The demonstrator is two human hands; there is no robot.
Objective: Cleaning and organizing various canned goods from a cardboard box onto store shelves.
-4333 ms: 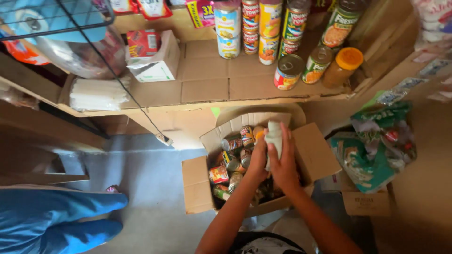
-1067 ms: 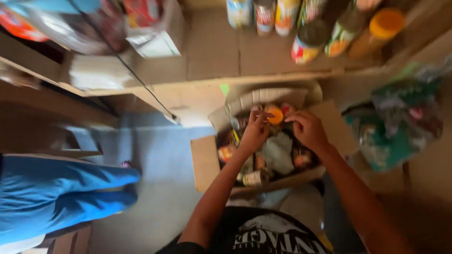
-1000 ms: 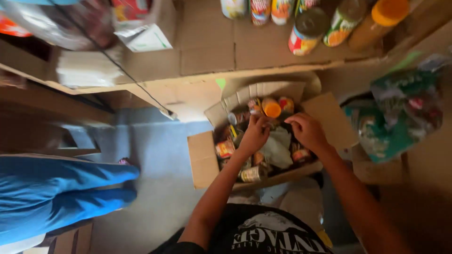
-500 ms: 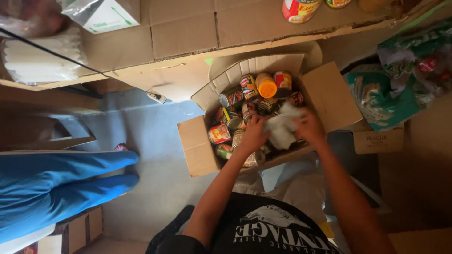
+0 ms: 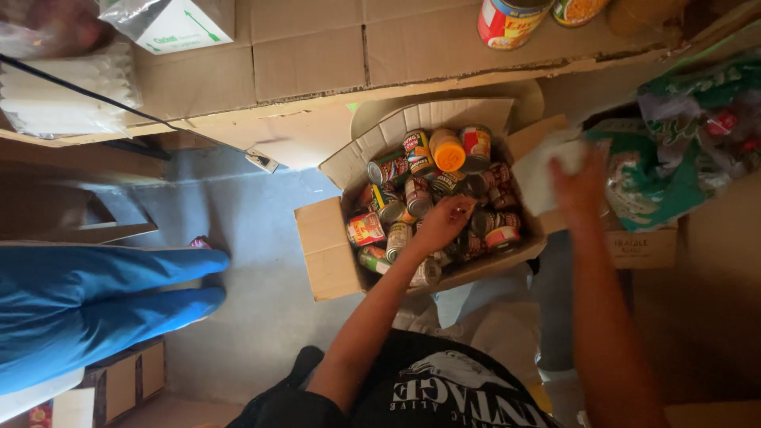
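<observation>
An open cardboard box on the floor holds several tins and jars, among them an orange-lidded jar. My left hand reaches into the box, its fingers curled over the tins at the middle; whether it grips one is unclear. Above the box's right flap, my right hand is raised and blurred. It holds a whitish cloth or wrapper.
A cardboard-lined shelf above the box carries tins and a white carton. Green plastic bags lie at the right over a small box. Another person's blue trouser legs stretch across the left floor.
My right hand has lifted the whitish cloth out of the box and swung it right. My left hand stays among the tins. The camera has tilted further down.
</observation>
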